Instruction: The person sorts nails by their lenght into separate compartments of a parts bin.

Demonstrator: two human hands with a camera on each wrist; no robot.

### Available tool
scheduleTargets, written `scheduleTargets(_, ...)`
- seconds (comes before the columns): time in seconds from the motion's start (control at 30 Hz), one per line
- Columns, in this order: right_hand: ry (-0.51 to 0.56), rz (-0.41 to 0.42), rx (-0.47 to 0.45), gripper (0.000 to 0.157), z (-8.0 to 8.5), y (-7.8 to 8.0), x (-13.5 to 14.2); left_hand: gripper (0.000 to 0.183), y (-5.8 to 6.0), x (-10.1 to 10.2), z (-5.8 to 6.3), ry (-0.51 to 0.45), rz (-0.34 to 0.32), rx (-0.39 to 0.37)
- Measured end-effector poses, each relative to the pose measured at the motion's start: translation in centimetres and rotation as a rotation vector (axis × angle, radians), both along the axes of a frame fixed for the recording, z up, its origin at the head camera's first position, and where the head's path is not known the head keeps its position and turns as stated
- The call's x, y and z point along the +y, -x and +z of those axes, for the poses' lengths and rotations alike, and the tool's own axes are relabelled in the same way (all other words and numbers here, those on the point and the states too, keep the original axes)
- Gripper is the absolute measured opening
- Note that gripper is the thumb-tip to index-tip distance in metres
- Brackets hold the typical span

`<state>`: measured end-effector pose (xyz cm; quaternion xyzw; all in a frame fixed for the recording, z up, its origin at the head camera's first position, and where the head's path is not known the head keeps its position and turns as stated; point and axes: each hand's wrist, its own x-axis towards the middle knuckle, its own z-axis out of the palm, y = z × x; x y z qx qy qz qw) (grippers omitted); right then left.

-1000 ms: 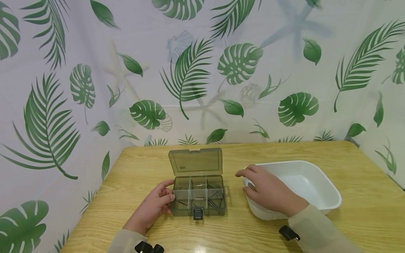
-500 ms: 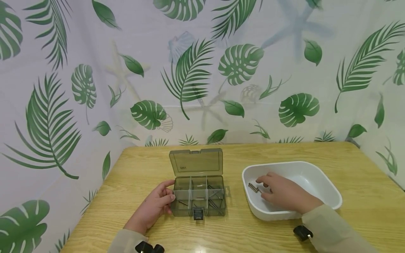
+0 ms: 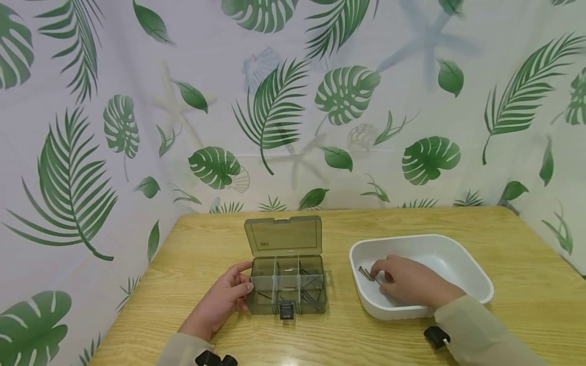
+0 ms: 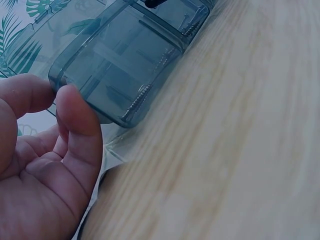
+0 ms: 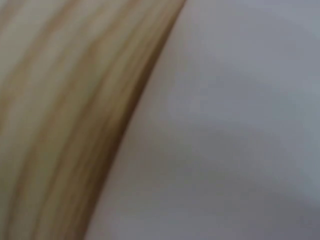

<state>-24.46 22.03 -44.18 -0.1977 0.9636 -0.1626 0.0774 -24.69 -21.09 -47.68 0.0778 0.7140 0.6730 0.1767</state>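
Across the bench [image 3: 339, 335], head view: left hand [image 3: 229, 290] grips the grey box [image 3: 287, 282] by its left end; right hand [image 3: 409, 282], fingers curled, is down in the white basin [image 3: 453, 269] at the screws [image 3: 365, 273], can't tell if pinching one. Left wrist: thumb [image 4: 77, 110] on the box's corner! Right wrist: blurred basin, bench.

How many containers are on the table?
2: the gray divided box held by the left hand, and the white tub with the right hand inside it. None seems hidden.
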Motion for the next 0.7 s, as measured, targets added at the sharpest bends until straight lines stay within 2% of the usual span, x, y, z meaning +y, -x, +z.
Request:
scheduleTargets(0.23, -0.015, -0.005, 0.003, 0.017, -0.24, 0.16, 0.03, 0.059, -0.09, 0.01, 0.03, -0.003, -0.008, 0.003)
scheduleTargets(0.4, -0.017, 0.004, 0.029, 0.02, -0.15, -0.08, 0.0, 0.059, -0.1, 0.0, -0.04, -0.007, -0.009, 0.001)
scheduleTargets(0.7, -0.047, -0.026, 0.004, 0.021, 0.43, -0.23, -0.31, 0.058, -0.11, -0.09, -0.02, -0.004, -0.02, 0.014)
